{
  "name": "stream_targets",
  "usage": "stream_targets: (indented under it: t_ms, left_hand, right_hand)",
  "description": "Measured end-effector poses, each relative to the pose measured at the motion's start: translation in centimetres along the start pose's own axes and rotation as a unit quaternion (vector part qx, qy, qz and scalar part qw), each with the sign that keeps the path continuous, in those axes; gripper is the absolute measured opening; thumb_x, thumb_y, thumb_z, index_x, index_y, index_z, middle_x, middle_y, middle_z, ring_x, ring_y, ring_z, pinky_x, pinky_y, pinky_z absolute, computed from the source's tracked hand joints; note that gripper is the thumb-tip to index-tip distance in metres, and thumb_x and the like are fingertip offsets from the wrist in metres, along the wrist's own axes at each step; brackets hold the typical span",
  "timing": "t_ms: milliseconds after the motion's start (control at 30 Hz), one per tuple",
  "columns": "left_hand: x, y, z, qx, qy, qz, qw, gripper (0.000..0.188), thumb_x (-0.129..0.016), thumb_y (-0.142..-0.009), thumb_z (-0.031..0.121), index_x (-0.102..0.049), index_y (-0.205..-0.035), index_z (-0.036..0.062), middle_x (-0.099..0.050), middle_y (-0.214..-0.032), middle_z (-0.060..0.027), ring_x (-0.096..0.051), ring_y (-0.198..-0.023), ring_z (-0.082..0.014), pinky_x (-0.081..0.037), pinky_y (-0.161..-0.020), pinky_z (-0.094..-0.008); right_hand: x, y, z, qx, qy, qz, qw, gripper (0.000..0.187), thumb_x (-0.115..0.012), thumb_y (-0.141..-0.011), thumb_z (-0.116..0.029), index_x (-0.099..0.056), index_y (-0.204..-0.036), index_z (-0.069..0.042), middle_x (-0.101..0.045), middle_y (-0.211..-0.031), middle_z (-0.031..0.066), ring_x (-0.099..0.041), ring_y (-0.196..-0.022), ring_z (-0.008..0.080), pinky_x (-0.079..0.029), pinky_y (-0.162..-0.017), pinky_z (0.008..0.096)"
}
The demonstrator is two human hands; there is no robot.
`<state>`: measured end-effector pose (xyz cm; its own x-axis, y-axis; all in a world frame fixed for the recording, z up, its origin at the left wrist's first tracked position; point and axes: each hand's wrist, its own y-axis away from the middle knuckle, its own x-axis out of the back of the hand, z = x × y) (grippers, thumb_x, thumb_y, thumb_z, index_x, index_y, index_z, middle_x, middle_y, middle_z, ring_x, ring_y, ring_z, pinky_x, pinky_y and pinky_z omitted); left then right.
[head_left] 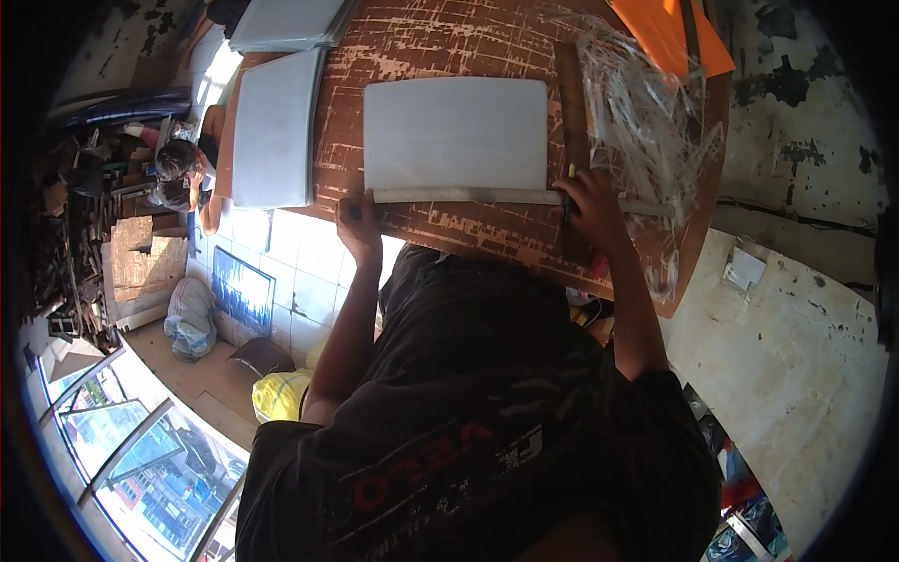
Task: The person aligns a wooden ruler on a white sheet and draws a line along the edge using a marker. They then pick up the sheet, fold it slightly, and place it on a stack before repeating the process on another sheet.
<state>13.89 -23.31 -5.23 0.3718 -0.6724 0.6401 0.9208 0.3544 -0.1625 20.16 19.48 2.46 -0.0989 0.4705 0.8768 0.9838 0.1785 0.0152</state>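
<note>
A pale grey rectangular sheet (456,136) lies flat on the brown, scored tabletop (440,42) in front of me. Along its near edge runs a long, light-coloured straightedge (459,195), which extends past the sheet to the right. My left hand (358,227) is closed on the straightedge's left end, at the sheet's near left corner. By the near right corner, my right hand (592,201) is closed round a slim dark tool with a yellow end (571,171). The tool's lower part is mostly hidden, so its exact kind does not show.
Stacked grey sheets (273,131) lie at the table's left, with another stack (290,21) behind. Clear plastic strips (646,122) heap on the right beside a dark bar (571,103) and orange sheet (670,37). Another person (183,164) is low beyond the left edge.
</note>
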Motion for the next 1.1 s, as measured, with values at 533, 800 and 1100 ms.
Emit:
stream_targets:
  t_ms: [533, 800, 1100]
  left_hand:
    - [-4.7, -11.6, 6.0, 0.011, 0.023, -0.017, 1.000, 0.028, -0.066, -0.095, 0.028, -0.071, -0.107, 0.0029, -0.073, -0.094, -0.0146, -0.068, -0.087, -0.0306, -0.052, -0.081, -0.0417]
    - [-10.3, -13.8, 6.1, 0.011, -0.025, 0.023, 0.999, 0.025, -0.072, -0.090, 0.033, -0.069, -0.099, 0.0089, -0.063, -0.104, -0.0105, -0.058, -0.107, -0.0358, -0.041, -0.091, -0.0565]
    - [-11.2, -13.3, 6.8, -0.005, -0.013, 0.050, 0.999, 0.022, -0.073, -0.090, 0.032, -0.068, -0.098, 0.0129, -0.062, -0.106, -0.0078, -0.056, -0.107, -0.0332, -0.039, -0.093, -0.0547]
  right_hand:
    - [4.4, -8.3, 2.8, -0.014, -0.070, 0.059, 0.996, 0.032, -0.079, -0.083, -0.009, -0.066, -0.112, -0.006, -0.057, -0.097, 0.0107, -0.058, -0.090, 0.0304, -0.046, -0.082, 0.0402]
    - [4.4, -13.9, 4.1, 0.020, -0.071, 0.069, 0.995, 0.029, -0.079, -0.083, -0.008, -0.066, -0.110, -0.005, -0.056, -0.097, 0.0130, -0.060, -0.092, 0.0346, -0.047, -0.082, 0.0442]
    - [3.7, -15.5, 5.8, 0.011, -0.094, 0.053, 0.994, 0.031, -0.080, -0.083, -0.011, -0.066, -0.111, -0.007, -0.059, -0.103, 0.0135, -0.060, -0.101, 0.0356, -0.047, -0.089, 0.0450]
